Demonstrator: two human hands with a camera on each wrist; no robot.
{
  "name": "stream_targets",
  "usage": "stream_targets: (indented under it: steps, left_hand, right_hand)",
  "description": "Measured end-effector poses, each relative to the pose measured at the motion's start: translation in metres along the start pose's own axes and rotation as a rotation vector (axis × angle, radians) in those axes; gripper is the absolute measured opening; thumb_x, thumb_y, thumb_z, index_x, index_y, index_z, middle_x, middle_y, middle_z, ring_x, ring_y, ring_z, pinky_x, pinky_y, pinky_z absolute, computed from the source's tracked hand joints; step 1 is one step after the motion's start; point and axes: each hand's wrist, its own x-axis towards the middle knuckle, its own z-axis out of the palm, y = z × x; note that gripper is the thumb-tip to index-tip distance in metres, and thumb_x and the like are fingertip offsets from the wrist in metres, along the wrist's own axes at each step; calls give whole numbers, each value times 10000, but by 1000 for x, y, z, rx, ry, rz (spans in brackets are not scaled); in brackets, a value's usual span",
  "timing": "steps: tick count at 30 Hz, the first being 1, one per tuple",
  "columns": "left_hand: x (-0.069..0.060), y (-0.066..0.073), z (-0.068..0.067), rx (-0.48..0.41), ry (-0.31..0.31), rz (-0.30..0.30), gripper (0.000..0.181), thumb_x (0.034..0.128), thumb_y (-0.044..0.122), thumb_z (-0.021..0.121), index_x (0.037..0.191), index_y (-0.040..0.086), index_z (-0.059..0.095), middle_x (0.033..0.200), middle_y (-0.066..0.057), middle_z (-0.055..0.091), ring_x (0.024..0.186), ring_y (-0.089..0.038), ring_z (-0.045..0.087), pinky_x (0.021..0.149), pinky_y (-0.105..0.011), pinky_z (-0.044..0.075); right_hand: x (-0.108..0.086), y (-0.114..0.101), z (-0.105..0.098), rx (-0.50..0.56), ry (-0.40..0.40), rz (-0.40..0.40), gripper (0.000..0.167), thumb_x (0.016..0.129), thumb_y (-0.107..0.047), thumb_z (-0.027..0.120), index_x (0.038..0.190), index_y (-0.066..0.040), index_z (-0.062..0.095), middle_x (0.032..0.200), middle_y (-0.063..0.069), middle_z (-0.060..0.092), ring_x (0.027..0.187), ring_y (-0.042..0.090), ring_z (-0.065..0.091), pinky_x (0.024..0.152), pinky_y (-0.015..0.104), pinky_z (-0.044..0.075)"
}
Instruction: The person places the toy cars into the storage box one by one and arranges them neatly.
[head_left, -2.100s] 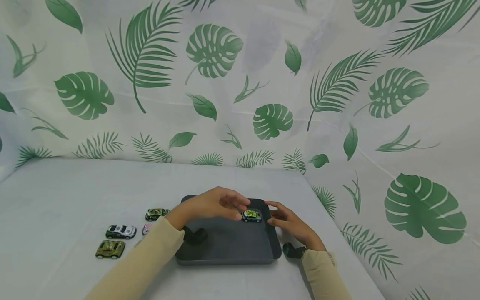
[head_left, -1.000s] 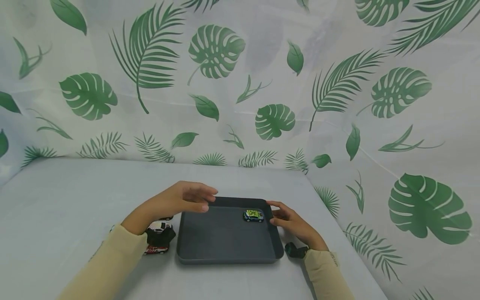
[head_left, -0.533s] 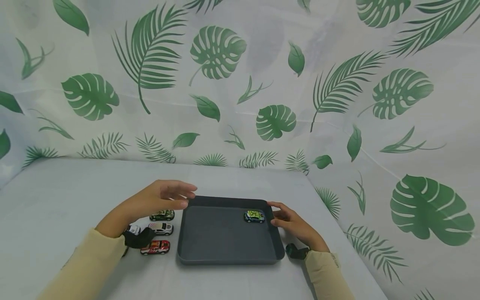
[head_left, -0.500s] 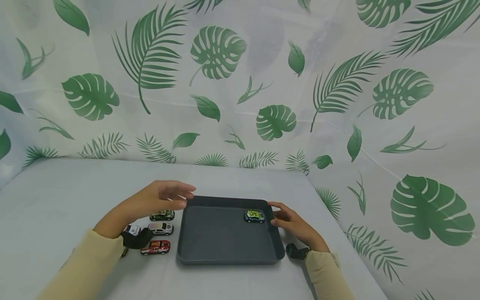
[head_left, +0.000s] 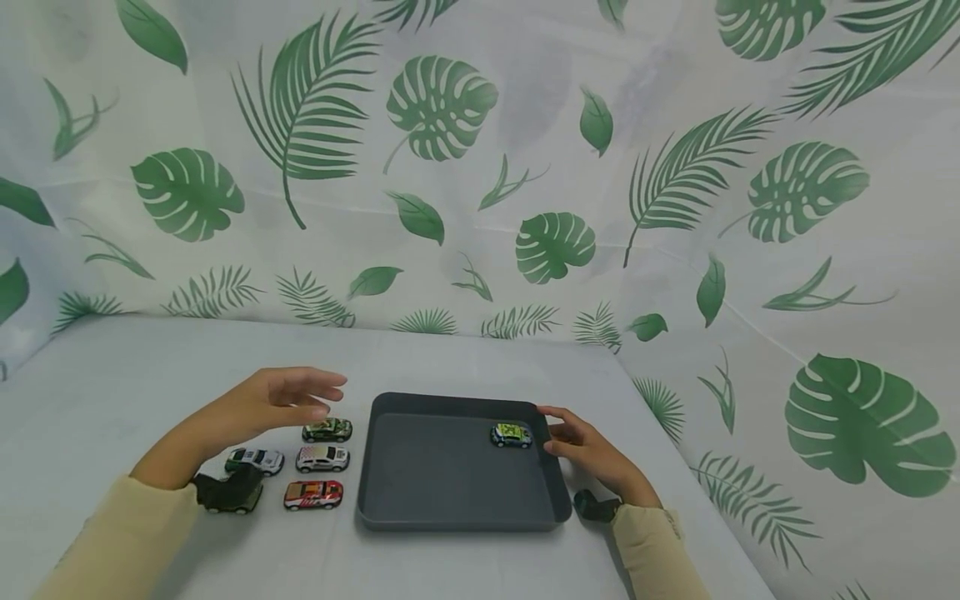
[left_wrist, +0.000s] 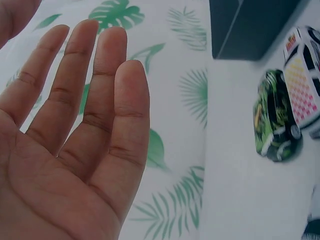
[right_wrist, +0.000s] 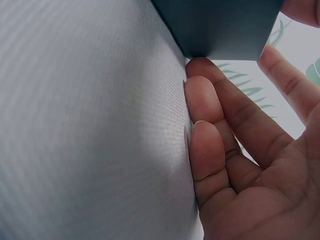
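Observation:
In the head view my left hand (head_left: 277,398) hovers with fingers extended above the table, just behind a green camouflage toy car (head_left: 327,430). Nothing is in its grasp; the left wrist view shows a bare palm. My right hand (head_left: 588,450) rests beside the dark grey tray (head_left: 465,487). Its fingertips touch the tray's right wall, and its other fingers lie on the table in the right wrist view. Inside the tray, near the back right corner, stands a yellow-green and blue toy car (head_left: 512,435).
Left of the tray stand a white-and-pink toy car (head_left: 322,458), a red toy car (head_left: 312,495) and a white-and-black toy car (head_left: 251,459). An olive toy car (head_left: 243,500) is partly hidden by the black wrist strap (head_left: 210,492). Leaf-printed cloth hangs behind.
My left hand has moved left, away from the car in the tray, across the tray and over beside the other cars, uncovering several. My right hand stays at the tray's right side.

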Motion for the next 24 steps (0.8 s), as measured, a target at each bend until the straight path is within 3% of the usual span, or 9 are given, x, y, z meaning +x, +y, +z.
stream_targets:
  steps: [7,15,24]
  left_hand:
    - [-16,-6,-12,32,28,-62,529,1080,223,691,1553,28,555,1479,-233,619,1293,-272,655,990,-362,559]
    - [-32,-19,-24,58,32,-67,517,1091,193,667,1558,10,540,1487,-258,602,1211,-36,659,937,-297,576]
    - [-43,-37,-33,67,38,-113,544,1095,185,662,1565,-41,504,1512,-273,580,1207,-24,642,924,-286,579]
  right_hand:
    - [0,-1,1,-8,14,8,653,1069,-201,683,1650,-76,412,1483,271,591,1355,425,576,1135,679,429]
    - [-2,-4,1,-18,12,15,648,1076,-215,678,1646,-68,408,1495,287,577,1351,428,582,1141,691,417]
    - [-1,-4,1,-6,13,21,653,1074,-213,683,1652,-82,408,1510,283,570,1362,426,579,1156,702,394]
